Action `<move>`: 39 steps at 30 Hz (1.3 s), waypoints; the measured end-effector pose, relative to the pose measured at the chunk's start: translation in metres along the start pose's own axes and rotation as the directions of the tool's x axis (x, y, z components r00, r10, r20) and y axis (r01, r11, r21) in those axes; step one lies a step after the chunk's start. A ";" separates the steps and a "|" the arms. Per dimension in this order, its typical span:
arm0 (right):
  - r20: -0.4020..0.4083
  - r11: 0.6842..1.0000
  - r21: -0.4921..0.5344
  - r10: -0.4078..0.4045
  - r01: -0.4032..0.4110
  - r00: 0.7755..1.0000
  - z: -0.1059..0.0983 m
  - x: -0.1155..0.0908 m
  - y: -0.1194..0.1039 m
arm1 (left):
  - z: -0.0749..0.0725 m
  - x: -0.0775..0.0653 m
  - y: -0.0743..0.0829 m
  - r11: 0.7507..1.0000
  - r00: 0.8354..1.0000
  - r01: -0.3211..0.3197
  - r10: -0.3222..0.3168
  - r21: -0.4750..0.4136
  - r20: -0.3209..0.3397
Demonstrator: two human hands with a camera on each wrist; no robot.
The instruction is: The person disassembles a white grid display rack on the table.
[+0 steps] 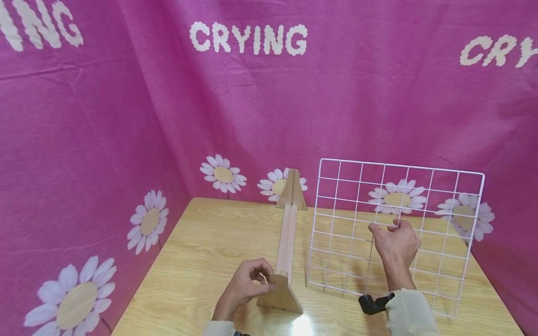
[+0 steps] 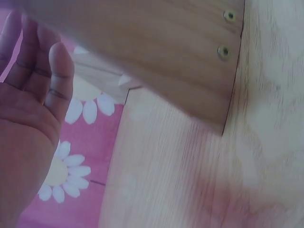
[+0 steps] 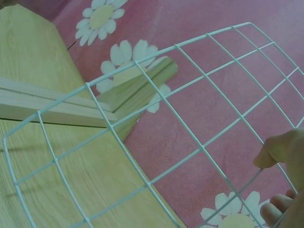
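Observation:
In the head view, my right hand (image 1: 397, 245) grips a white wire grid panel (image 1: 361, 163) near its middle, with thumb and fingers curled round the wires. The panel stands tilted up over the right part of the table. The right wrist view shows the thumb (image 3: 268, 154) and curled fingers at the panel's wires. My left hand (image 1: 250, 282) pinches the top of the near end piece of a wooden stand (image 1: 287, 242). This stand has two triangular ends joined by a grooved bar. In the left wrist view, two screw heads show in the near end piece (image 2: 190, 61).
The stand rests lengthwise on a wood-grain table (image 1: 201, 233), its far end piece (image 1: 292, 191) close to the back edge. A pink cloth (image 1: 252, 107) with daisies and white lettering hangs behind the table and along its sides.

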State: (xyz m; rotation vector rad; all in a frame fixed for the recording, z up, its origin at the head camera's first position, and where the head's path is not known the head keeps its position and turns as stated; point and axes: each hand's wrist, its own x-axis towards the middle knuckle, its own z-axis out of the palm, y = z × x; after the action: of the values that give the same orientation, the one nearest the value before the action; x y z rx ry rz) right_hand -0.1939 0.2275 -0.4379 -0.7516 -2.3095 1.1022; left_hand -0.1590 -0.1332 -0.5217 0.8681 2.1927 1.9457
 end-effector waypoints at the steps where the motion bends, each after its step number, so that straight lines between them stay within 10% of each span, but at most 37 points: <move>1: 0.011 1.000 -0.008 -0.001 0.001 1.000 0.000 0.001 0.001 | -0.003 -0.001 0.000 1.000 1.000 0.002 -0.002 -0.003 0.000; 20: 0.209 0.988 -0.155 0.024 0.009 0.978 0.020 0.015 0.022 | -0.033 -0.011 0.003 0.980 0.970 0.199 -0.195 0.018 -0.146; 39: 0.301 0.968 -0.249 0.103 -0.026 0.948 0.043 0.022 0.045 | -0.043 -0.013 0.005 0.941 0.935 0.241 -0.159 0.239 -0.317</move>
State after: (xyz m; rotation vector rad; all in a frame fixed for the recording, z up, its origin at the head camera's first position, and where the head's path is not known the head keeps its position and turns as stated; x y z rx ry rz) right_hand -0.2243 0.2423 -0.4945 -0.7950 -2.7429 1.0403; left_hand -0.1646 -0.1772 -0.5133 0.3688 2.6463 1.7974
